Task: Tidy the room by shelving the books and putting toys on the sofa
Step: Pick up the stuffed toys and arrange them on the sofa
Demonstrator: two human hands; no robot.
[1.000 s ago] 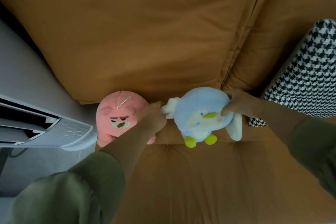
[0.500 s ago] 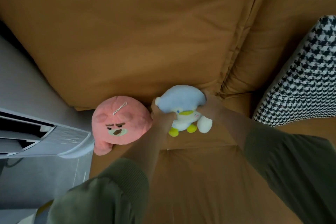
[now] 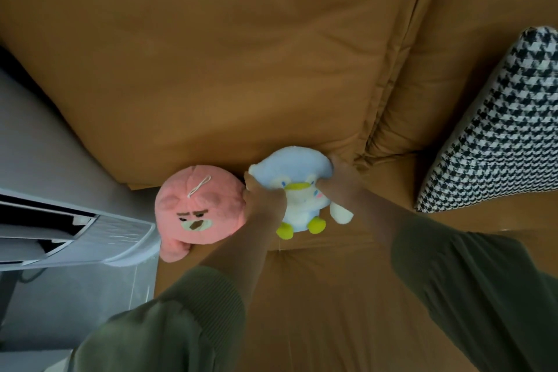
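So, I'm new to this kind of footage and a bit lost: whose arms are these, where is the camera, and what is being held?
There is no machine here. The arms in green sleeves belong to a person, and the single picture comes from a camera worn on their head, looking down at the hands. Below them is an orange-brown fabric sofa. The left hand and the right hand grip a pale blue plush penguin with yellow feet from either side, at the back of the seat by the backrest. Next to it, on the left, a round pink plush toy with a grumpy face sits on the sofa. A black-and-white houndstooth cushion leans at the right, and a grey-white appliance stands beside the sofa on the left.
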